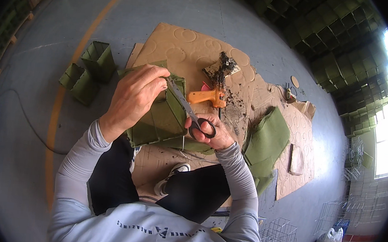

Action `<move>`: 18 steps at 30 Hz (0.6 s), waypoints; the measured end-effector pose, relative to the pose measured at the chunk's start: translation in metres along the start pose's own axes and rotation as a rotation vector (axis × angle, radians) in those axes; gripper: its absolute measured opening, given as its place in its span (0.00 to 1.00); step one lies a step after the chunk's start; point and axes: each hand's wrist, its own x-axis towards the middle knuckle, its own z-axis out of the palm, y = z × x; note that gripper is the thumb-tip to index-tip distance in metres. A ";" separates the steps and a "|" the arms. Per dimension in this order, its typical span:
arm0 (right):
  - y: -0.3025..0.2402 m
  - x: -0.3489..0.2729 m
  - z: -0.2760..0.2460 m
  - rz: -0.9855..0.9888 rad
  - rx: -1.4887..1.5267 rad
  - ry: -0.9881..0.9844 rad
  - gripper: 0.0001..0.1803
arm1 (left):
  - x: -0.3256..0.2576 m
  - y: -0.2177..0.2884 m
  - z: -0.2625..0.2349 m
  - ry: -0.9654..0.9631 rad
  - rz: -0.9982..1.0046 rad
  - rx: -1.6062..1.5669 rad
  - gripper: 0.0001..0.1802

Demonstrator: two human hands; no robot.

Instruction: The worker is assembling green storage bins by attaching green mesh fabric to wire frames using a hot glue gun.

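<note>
A green fabric box on a wire frame (159, 122) stands in front of me, between my knees and the cardboard. My right hand (218, 132) grips a pair of scissors (187, 105) by its black handles. The blades point up and left across the box's rim, their tips close to my left fingertips. My left hand (136, 92) is over the left side of the box, thumb and fingers pinched together by its upper edge. What they pinch is too small to make out. An orange glue gun (205, 97) lies just beyond the scissors.
Cardboard sheets (182, 45) cover the floor ahead, with a dark-smeared block (222, 70) on them. Green fabric pieces (267, 137) lie to the right. Two green boxes (98, 60) stand at left. Wire frames (278, 241) are at lower right; stacked green boxes (323, 35) fill the back right.
</note>
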 end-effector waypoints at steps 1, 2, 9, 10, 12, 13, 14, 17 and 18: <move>0.000 0.000 0.003 0.000 -0.001 -0.001 0.38 | 0.000 0.001 0.000 -0.011 -0.009 -0.010 0.11; -0.001 0.000 0.010 0.010 0.020 -0.022 0.39 | -0.001 0.001 0.000 -0.011 -0.009 -0.011 0.11; -0.006 -0.005 0.001 0.061 -0.038 -0.180 0.48 | 0.000 0.005 -0.001 0.000 -0.139 -0.042 0.11; -0.010 -0.006 0.003 0.043 -0.079 -0.188 0.49 | 0.000 0.005 -0.001 0.031 -0.141 -0.022 0.11; -0.010 -0.009 0.013 -0.056 -0.040 -0.164 0.49 | -0.003 0.001 0.002 0.001 -0.144 -0.018 0.11; -0.011 -0.011 0.018 -0.156 -0.001 -0.138 0.49 | -0.004 -0.001 0.002 -0.028 -0.147 -0.015 0.11; -0.017 -0.015 0.022 -0.130 -0.101 -0.062 0.47 | -0.003 -0.001 0.003 -0.030 -0.145 -0.018 0.11; -0.020 -0.024 0.033 -0.136 -0.373 0.169 0.43 | 0.001 0.002 0.003 -0.005 -0.159 -0.032 0.09; -0.015 -0.022 0.042 -0.224 -0.392 0.302 0.37 | 0.003 0.001 0.003 -0.008 -0.123 -0.006 0.09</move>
